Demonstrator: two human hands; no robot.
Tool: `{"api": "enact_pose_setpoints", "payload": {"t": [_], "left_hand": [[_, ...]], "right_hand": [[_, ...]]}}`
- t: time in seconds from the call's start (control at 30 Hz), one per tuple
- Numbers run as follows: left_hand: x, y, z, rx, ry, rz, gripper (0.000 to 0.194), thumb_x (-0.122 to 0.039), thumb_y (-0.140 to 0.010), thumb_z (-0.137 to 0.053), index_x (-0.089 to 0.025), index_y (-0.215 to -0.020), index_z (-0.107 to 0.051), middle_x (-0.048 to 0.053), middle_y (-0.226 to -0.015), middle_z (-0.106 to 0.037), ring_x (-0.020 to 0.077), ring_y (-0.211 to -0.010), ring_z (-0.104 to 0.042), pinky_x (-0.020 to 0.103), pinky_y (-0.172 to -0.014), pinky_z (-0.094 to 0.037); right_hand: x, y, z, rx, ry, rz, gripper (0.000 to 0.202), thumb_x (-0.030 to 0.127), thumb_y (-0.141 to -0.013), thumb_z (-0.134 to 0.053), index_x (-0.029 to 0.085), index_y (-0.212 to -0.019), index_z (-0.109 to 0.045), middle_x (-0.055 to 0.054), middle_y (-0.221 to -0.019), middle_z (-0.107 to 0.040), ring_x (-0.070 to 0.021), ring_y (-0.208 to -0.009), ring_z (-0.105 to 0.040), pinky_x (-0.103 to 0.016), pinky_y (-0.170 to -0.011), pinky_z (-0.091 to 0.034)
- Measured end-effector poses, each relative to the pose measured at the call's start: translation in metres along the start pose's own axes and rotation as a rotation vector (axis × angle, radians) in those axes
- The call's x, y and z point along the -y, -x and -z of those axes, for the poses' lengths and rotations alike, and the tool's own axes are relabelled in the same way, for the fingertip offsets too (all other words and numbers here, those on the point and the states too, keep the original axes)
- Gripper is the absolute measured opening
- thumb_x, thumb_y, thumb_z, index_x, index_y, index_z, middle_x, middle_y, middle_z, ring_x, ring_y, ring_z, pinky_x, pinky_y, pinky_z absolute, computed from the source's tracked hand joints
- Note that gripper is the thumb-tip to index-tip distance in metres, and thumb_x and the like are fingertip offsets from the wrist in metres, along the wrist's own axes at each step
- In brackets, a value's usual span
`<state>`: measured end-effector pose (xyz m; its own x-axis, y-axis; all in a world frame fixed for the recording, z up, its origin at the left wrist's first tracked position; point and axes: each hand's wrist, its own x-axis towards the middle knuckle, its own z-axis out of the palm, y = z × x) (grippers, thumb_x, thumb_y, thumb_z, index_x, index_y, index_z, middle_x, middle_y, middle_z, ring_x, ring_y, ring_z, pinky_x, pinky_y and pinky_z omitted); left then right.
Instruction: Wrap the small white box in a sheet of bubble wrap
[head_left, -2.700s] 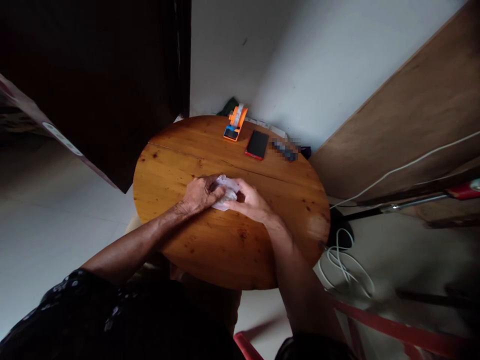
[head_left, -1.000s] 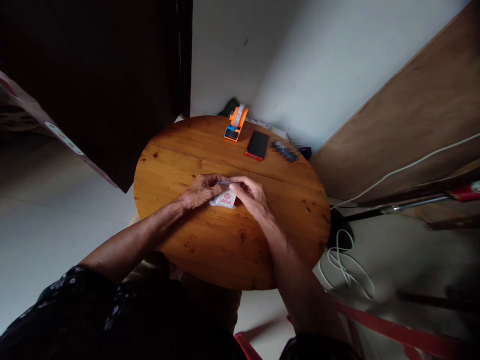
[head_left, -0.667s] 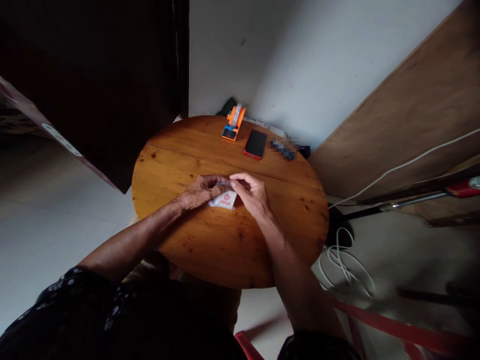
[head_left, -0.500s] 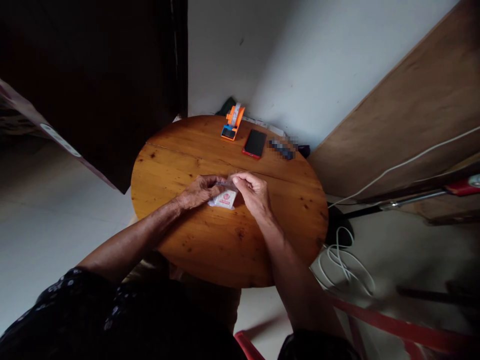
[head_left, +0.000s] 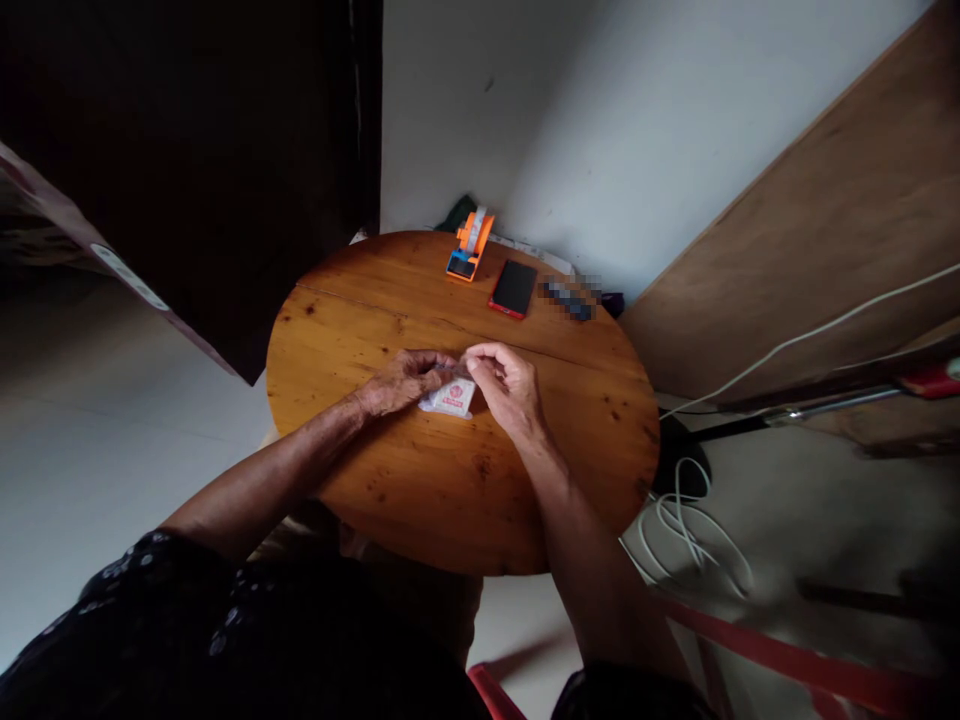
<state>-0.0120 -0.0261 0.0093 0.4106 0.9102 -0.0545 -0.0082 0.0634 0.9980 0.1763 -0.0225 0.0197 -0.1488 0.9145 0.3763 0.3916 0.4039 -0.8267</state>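
A small white packet with a red print, in clear plastic wrapping [head_left: 454, 396], is at the middle of the round wooden table [head_left: 480, 500]. My left hand [head_left: 409, 381] grips its left and upper side, thumb over the top. At the packet's upper right, the thumb and fingers of my right hand [head_left: 506, 378] are pinched together on the edge of the clear plastic. What exactly lies between those fingertips is too small to make out fully.
Toward the wall stand an orange tape dispenser [head_left: 471, 245], a phone with a red edge [head_left: 513, 288] and a blurred dark object [head_left: 568, 298]. A white cable [head_left: 686, 515] lies coiled on the floor at right, near a red frame [head_left: 795, 645].
The view has shifted very slightly, so everything sits a little further right. Both hands keep their places on the wrapped packet.
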Motion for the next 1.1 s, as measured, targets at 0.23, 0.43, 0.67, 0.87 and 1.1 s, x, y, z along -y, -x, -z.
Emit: {"api": "enact_pose_setpoints", "payload": {"t": [0.23,0.43,0.67,0.87,1.1], "left_hand": [[0.000,0.001,0.001,0.001,-0.013,-0.027,0.050,-0.053,-0.078,-0.073,-0.012,-0.106,-0.068,0.006,-0.086,-0.069,0.0119,-0.066,-0.056,0.025,-0.062,-0.043],[0.000,0.000,0.002,-0.005,0.007,-0.022,0.051,-0.051,-0.075,-0.075,-0.012,-0.107,-0.069,0.006,-0.084,-0.068,0.0112,-0.064,-0.054,0.023,-0.059,-0.041],[-0.001,-0.001,0.003,-0.025,-0.001,-0.013,0.040,-0.045,-0.079,-0.073,-0.012,-0.102,-0.070,0.006,-0.083,-0.069,0.0112,-0.065,-0.055,0.023,-0.060,-0.042],[0.003,-0.004,0.002,-0.083,-0.035,-0.011,0.031,-0.038,-0.082,-0.068,-0.012,-0.100,-0.071,0.004,-0.078,-0.066,0.0103,-0.062,-0.052,0.022,-0.058,-0.041],[0.000,-0.004,0.002,-0.095,-0.111,0.009,0.030,-0.033,-0.087,-0.061,-0.010,-0.102,-0.072,0.002,-0.074,-0.063,0.0090,-0.059,-0.048,0.021,-0.056,-0.039]], "right_hand": [[-0.003,-0.001,-0.004,-0.043,-0.024,0.137,0.015,0.029,-0.090,-0.059,0.021,-0.082,-0.069,-0.004,-0.091,-0.070,-0.0160,-0.082,-0.067,-0.028,-0.069,-0.054],[-0.007,-0.001,-0.006,-0.052,-0.054,0.094,0.015,0.031,-0.089,-0.060,0.021,-0.081,-0.069,-0.003,-0.088,-0.070,-0.0156,-0.080,-0.067,-0.029,-0.072,-0.055],[-0.004,0.000,-0.004,-0.034,-0.062,0.023,0.017,0.035,-0.088,-0.060,0.022,-0.083,-0.070,-0.001,-0.078,-0.071,-0.0158,-0.073,-0.067,-0.029,-0.068,-0.053],[-0.001,0.001,-0.003,-0.003,-0.017,0.026,0.016,0.033,-0.087,-0.058,0.022,-0.080,-0.068,0.000,-0.073,-0.068,-0.0139,-0.066,-0.062,-0.026,-0.062,-0.051],[0.005,0.005,0.002,0.080,0.072,0.115,0.012,0.023,-0.087,-0.055,0.022,-0.082,-0.065,0.000,-0.080,-0.067,-0.0131,-0.069,-0.063,-0.025,-0.064,-0.052]]}}
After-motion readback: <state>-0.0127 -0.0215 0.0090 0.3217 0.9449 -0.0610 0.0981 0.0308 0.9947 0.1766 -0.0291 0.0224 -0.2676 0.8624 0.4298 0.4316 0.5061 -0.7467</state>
